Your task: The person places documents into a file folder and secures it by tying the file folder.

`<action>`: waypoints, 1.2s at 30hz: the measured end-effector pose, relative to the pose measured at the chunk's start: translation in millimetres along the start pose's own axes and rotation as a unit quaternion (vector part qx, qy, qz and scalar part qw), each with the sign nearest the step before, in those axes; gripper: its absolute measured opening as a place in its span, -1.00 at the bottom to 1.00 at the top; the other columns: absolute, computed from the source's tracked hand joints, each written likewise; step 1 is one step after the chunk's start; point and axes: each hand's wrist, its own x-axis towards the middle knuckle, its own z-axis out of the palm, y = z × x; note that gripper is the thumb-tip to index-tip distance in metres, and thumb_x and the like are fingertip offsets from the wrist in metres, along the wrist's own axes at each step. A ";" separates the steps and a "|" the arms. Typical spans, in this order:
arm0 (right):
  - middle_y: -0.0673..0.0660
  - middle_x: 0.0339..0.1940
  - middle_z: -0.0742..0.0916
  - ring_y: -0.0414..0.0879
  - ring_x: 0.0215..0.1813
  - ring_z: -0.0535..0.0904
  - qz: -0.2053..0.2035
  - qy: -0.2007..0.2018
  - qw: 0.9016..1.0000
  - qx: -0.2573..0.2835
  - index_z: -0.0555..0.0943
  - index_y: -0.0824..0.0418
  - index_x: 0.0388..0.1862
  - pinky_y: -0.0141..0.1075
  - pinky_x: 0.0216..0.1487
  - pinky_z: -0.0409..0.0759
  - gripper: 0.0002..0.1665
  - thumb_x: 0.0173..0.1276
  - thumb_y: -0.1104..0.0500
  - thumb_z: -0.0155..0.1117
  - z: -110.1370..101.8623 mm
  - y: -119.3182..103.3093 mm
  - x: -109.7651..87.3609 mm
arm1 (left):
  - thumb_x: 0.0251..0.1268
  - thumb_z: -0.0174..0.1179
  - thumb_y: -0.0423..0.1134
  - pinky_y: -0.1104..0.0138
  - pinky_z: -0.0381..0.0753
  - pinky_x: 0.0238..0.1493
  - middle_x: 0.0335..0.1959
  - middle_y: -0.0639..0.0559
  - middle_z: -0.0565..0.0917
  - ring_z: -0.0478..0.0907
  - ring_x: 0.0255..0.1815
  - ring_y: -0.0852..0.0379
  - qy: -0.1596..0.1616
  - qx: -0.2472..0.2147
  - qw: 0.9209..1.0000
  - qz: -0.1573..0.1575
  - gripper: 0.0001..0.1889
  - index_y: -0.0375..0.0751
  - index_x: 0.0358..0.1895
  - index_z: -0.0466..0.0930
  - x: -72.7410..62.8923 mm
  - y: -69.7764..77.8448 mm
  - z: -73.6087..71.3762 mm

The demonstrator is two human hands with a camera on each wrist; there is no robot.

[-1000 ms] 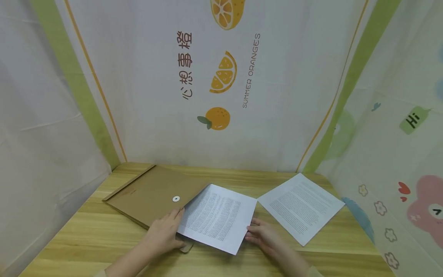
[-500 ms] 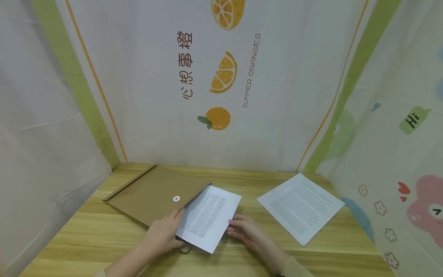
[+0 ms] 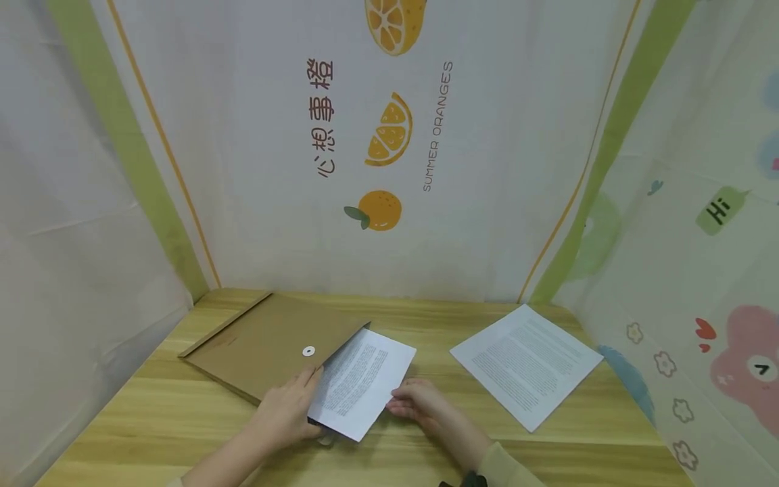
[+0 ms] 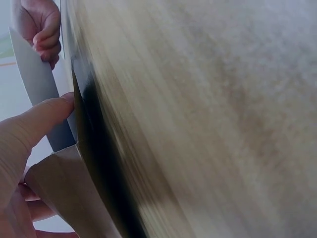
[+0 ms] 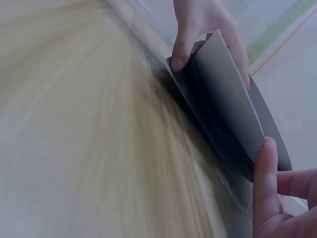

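A brown paper document envelope (image 3: 262, 338) with a white button lies slanted on the left of the table, its mouth facing right. My left hand (image 3: 286, 412) grips the near corner of that mouth, thumb (image 4: 49, 116) on the lower side and fingers over the top. Printed paper (image 3: 365, 379) sticks partly out of the mouth, the rest hidden inside. At its outer edge my right hand (image 3: 422, 406) pinches the paper between thumb and fingers. The right wrist view shows the envelope's mouth spread apart, with the paper (image 5: 228, 89) between its two sides.
More printed paper (image 3: 526, 365) lies turned at an angle on the right of the wooden table (image 3: 420, 467). A white cloth (image 3: 475, 223) with printed oranges hangs behind, and patterned cloth (image 3: 645, 270) closes the right side.
My right hand has moved left, sliding the paper deeper into the envelope, so less of it shows. The left hand and the envelope have stayed in place.
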 end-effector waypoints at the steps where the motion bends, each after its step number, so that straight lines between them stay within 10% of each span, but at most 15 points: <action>1: 0.15 -0.52 0.66 -0.11 -0.42 0.67 0.001 0.001 1.000 0.001 0.48 0.46 -0.23 -0.32 -0.25 0.66 -0.90 0.28 0.43 0.11 2.1 0.2 0.8 | -0.49 0.61 0.00 0.03 0.64 -0.30 0.12 -0.27 0.50 0.55 -0.02 -0.21 0.000 0.001 1.000 0.000 0.04 -0.48 0.21 0.40 0.0 -0.1 0.8; 36: 0.35 -0.42 0.69 0.10 -0.25 0.71 -0.019 0.031 0.998 0.060 0.47 0.56 -0.31 -0.22 -0.10 0.64 -0.90 0.32 0.52 -0.02 92.0 0.4 62.3 | -0.51 0.60 0.16 0.11 0.65 -0.37 0.13 -0.27 0.50 0.59 -0.06 -0.19 -0.020 -0.013 1.000 -0.008 0.14 -0.48 0.25 0.37 -0.7 -1.0 -0.6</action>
